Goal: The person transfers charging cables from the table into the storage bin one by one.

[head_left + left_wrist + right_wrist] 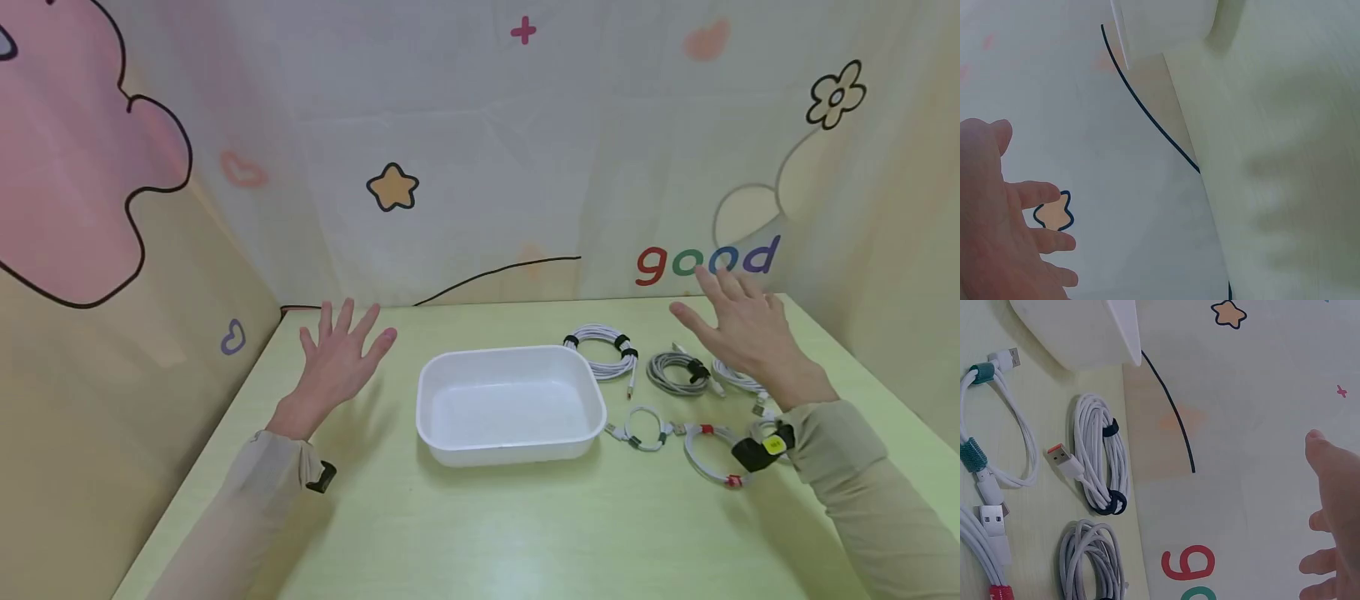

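My left hand [337, 358] hovers over the table to the left of a white plastic tub [510, 446], fingers spread, holding nothing. On the other side, my right hand [742, 329] is raised above the coiled cables with its fingers spread, and it too holds nothing. Below and left of it lie a large white USB cable coil [1100, 450] with black straps and a grey cable coil [675, 373]. Nearer the front are a small white cable loop [647, 429] with green straps and a white cable [701, 462] with red straps. My right arm partly hides further white cables [738, 379].
The tub stands in the middle of the pale green table [450, 533], its inside bare. A printed curtain [465, 167] hangs along the back and sides. Black wrist cameras [761, 448] sit at both cuffs.
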Demonstrator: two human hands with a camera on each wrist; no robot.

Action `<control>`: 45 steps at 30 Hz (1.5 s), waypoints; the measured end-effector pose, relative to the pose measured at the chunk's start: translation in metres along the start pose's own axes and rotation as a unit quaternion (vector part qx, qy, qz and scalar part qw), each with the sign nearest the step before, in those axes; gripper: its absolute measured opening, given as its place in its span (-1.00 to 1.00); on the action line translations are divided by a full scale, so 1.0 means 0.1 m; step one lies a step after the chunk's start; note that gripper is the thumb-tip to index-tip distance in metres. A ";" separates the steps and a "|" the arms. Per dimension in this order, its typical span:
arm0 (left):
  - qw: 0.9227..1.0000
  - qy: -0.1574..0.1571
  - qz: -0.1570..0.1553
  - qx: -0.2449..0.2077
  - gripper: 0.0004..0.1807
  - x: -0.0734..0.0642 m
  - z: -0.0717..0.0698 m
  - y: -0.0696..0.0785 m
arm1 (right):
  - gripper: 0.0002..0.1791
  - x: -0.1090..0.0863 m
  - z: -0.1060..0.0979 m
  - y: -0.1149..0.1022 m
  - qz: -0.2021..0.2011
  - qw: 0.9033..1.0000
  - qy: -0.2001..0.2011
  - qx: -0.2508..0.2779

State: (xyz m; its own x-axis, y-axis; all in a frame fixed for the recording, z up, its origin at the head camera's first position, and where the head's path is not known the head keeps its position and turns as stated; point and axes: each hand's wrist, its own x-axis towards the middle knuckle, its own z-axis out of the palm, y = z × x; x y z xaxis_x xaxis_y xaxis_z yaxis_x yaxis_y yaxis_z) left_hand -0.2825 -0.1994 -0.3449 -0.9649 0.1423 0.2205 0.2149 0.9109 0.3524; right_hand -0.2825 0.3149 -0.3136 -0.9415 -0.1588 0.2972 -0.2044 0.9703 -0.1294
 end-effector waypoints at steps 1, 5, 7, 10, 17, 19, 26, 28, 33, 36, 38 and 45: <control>1.000 0.000 0.000 0.000 -0.15 0.00 0.00 0.00 | -0.08 0.00 0.00 0.00 0.000 1.000 -0.001 -0.001; 1.000 -0.002 0.000 -0.001 -0.15 0.01 0.01 0.00 | -0.08 0.02 0.01 -0.01 0.001 1.000 -0.012 -0.002; 1.000 -0.001 0.001 0.000 -0.15 0.02 0.01 0.00 | -0.08 0.02 0.01 -0.01 0.002 1.000 -0.016 -0.001; 1.000 -0.003 0.002 0.000 -0.18 0.02 0.02 0.01 | -0.08 0.02 0.01 -0.02 0.002 1.000 -0.018 -0.001; 0.993 -0.092 0.007 -0.079 -0.30 0.06 0.07 0.07 | -0.09 0.03 -0.03 -0.03 -0.002 1.000 -0.029 0.003; 0.978 -0.150 -0.010 -0.147 -0.34 0.06 0.08 0.10 | -0.09 0.03 -0.04 -0.03 -0.002 0.999 -0.037 0.010; 0.894 -0.270 -0.081 -0.349 -0.52 0.02 0.25 0.19 | -0.10 0.03 -0.04 -0.04 -0.006 0.999 -0.046 0.027; 0.881 -0.274 -0.098 -0.372 -0.56 0.02 0.31 0.19 | -0.11 0.03 -0.03 -0.04 -0.009 0.998 -0.050 0.034; 0.851 -0.279 -0.127 -0.426 -0.57 0.04 0.40 0.12 | -0.12 0.03 -0.01 -0.06 -0.003 0.995 -0.082 0.058; 0.824 -0.283 -0.135 -0.473 -0.62 0.06 0.46 0.07 | -0.17 0.02 0.04 -0.08 -0.012 0.993 -0.102 0.065; 0.804 -0.285 -0.141 -0.502 -0.65 0.07 0.50 0.05 | -0.26 0.01 0.08 -0.09 -0.031 0.992 -0.107 0.064; 0.775 -0.285 -0.148 -0.544 -0.66 0.10 0.59 0.00 | -0.74 -0.05 0.25 -0.13 -0.085 0.979 -0.153 0.104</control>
State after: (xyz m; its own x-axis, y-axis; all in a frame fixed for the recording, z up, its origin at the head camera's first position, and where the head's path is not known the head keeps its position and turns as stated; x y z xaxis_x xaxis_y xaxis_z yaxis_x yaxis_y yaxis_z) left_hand -0.3007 -0.1749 -0.3959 -0.8389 0.4208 -0.3452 -0.3286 0.1139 0.9376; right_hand -0.2823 0.2982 -0.3374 -0.9188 -0.3929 0.0389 -0.3856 0.8716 -0.3026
